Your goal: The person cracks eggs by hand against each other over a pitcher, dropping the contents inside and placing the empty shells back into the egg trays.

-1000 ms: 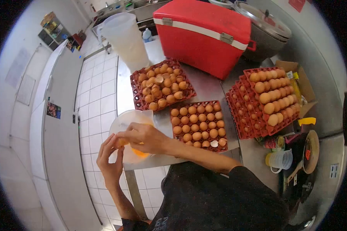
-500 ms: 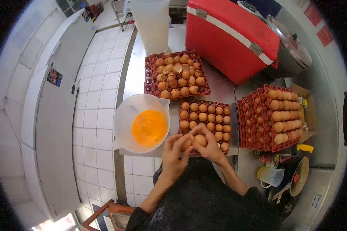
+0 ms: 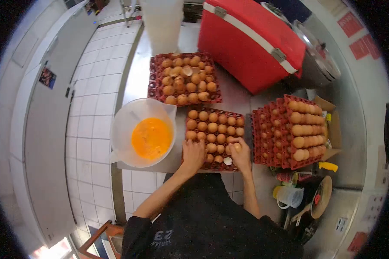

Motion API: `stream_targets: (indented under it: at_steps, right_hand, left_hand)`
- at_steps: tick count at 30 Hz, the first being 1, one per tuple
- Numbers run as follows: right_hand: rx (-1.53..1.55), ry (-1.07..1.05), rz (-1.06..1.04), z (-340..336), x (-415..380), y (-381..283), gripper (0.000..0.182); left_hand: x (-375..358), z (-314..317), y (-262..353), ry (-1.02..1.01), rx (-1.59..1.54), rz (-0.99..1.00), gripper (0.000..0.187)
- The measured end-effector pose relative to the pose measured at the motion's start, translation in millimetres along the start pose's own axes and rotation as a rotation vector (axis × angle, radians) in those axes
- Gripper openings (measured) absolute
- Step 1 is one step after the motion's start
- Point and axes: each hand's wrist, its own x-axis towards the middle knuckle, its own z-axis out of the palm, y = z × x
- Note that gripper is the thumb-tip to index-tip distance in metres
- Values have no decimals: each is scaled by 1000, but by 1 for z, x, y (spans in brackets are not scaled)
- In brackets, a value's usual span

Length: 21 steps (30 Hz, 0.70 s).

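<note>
My left hand [image 3: 193, 156] is over the left side of an egg tray [image 3: 199, 165], its fingers curled down among the brown eggs; whatever they grip is hidden. At the tray's right side, my right hand [image 3: 242, 156] has its fingers closed around a brown egg [image 3: 237, 147]. An empty shell half [image 3: 227, 161] with its white inside showing lies in the front row. To the left stands a translucent spouted bowl [image 3: 122, 125] with beaten-looking orange egg [image 3: 151, 138] in it. Behind, a second tray [image 3: 155, 80] is heaped with brown eggshells [image 3: 187, 71].
A stack of full egg trays [image 3: 270, 134] leans at the right. A red cooler [image 3: 250, 47] and a tall translucent container [image 3: 162, 28] stand at the back. Near the right are a plastic jug [image 3: 291, 197], a yellow handle [image 3: 328, 166] and a pan [image 3: 321, 198].
My hands, together with an egg in each over the tray's front, have parted. The left went to the tray's left side and the right to its right side. The view has shifted slightly.
</note>
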Motion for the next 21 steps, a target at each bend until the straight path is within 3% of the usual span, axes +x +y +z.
stream_targets:
  at_steps: [3, 6, 7, 8, 9, 10, 12, 16, 19, 21]
  right_hand:
    - [92, -44, 41, 5, -4, -14, 13]
    - [166, 8, 71, 14, -8, -16, 12]
    - [135, 56, -32, 21, -8, -6, 14]
    - [138, 53, -32, 24, -9, -1, 14]
    - [228, 11, 110, 26, -9, 2, 14]
    - [318, -31, 249, 29, -7, 5, 15]
    - [401, -28, 282, 35, -7, 5, 15]
    - [584, -68, 372, 33, -7, -8, 15]
    - [613, -63, 346, 33, -5, -13, 15]
    - [657, -68, 384, 31, -7, -10, 13]
  left_hand:
    - [7, 17, 11, -116, 383, 16, 29]
    - [19, 32, 2, -97, 333, -64, 32]
    - [21, 28, -3, -94, 337, -65, 32]
    - [22, 24, -7, -134, 169, -73, 38]
    - [22, 18, -10, -170, 0, -83, 44]
    - [20, 14, -11, -166, 4, -87, 44]
    - [9, 11, -6, 55, 69, -25, 43]
    - [8, 23, 4, -21, 303, -38, 45]
    - [14, 19, -2, -64, 207, -89, 51]
    - [12, -2, -3, -14, -156, -102, 51]
